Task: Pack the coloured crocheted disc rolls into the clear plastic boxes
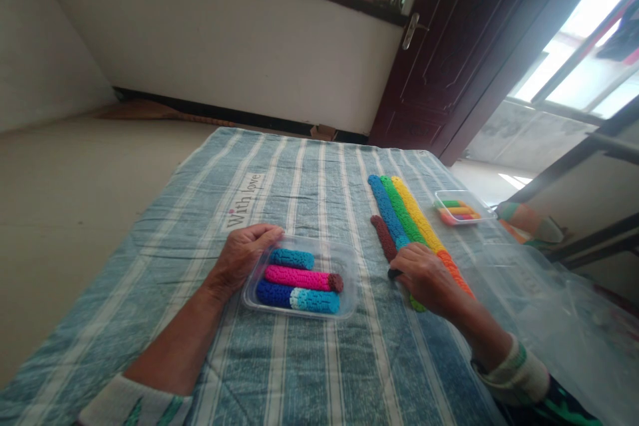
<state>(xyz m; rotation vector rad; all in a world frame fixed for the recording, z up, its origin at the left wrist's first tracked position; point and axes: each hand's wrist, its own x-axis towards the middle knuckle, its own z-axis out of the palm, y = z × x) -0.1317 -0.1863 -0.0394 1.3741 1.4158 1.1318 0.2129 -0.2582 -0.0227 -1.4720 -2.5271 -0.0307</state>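
My left hand is closed on the top left corner of a clear plastic container, thumb and fingers pinching its rim. Inside lie three crocheted rolls: a short teal one, a pink one with a brown end, and a dark blue, white and light blue one. To the right, my right hand is closed over a row of long crocheted strips. A small black end shows at its fingers; the rest is hidden. Around it lie brown, blue, green and yellow-orange strips.
A second clear container with colourful crocheted pieces stands at the table's right edge. Transparent plastic lies at the right. A striped cloth covers the table. Beyond are a dark red door and a white wall.
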